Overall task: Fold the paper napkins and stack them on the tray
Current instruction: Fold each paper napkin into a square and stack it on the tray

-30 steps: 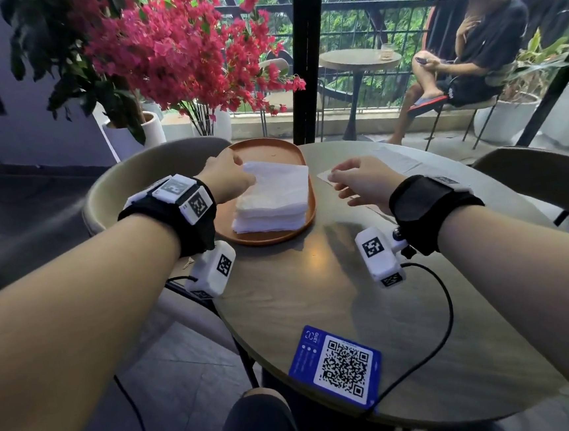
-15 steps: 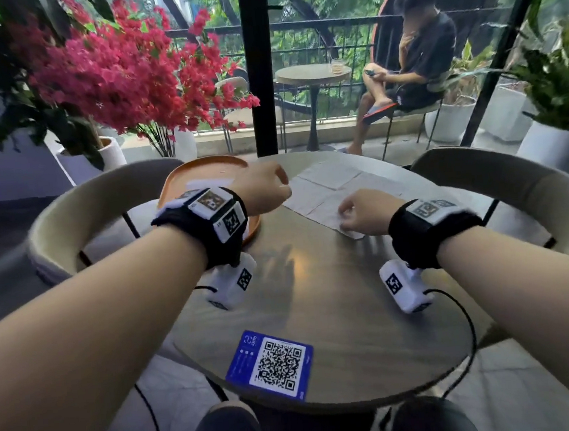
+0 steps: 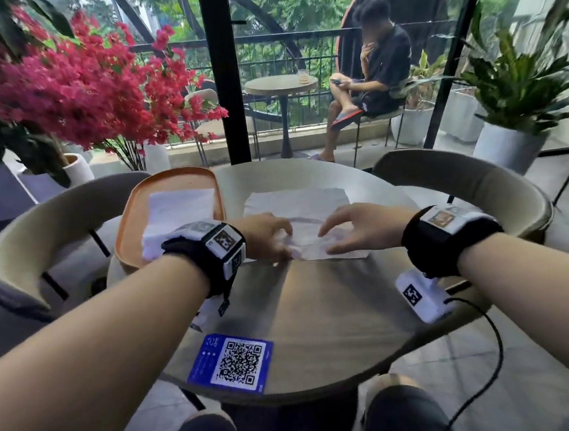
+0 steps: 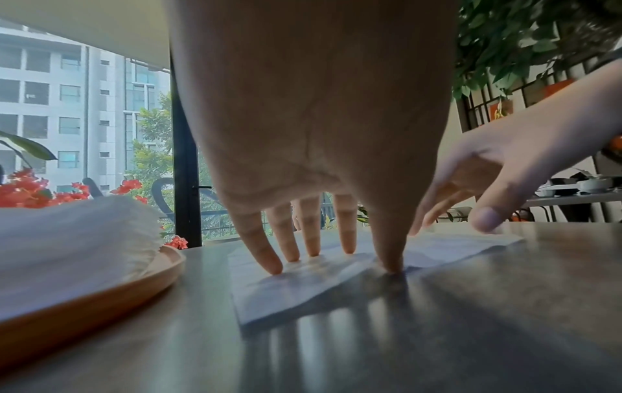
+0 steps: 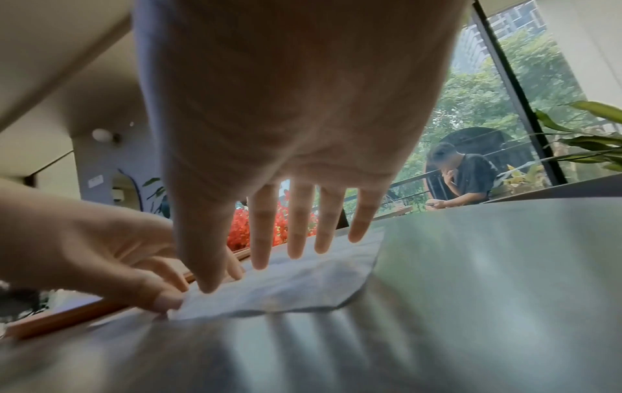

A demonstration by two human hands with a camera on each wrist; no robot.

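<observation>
A white unfolded napkin [image 3: 299, 207] lies flat in the middle of the round table [image 3: 319, 315]. My left hand [image 3: 280, 246] presses straight fingertips [image 4: 276, 268] onto its near left part [image 4: 286, 292]. My right hand [image 3: 330, 239] hovers spread over the near right part [image 5: 303, 287], its thumb touching the paper. Neither hand grips the sheet. Left of the napkin sits the orange tray [image 3: 129, 229] with a stack of folded napkins [image 3: 176, 218], also seen in the left wrist view [image 4: 67, 244].
A blue QR card [image 3: 232, 360] lies near the table's front edge. Beige chairs [image 3: 53, 218] curve round the table left and right. Red flowering plants [image 3: 76, 89] stand behind the tray. A person [image 3: 373, 70] sits outside at another table.
My left hand left the stack on the tray and moved right onto the flat napkin. My right hand drew back to the napkin's near edge and its fingers spread out.
</observation>
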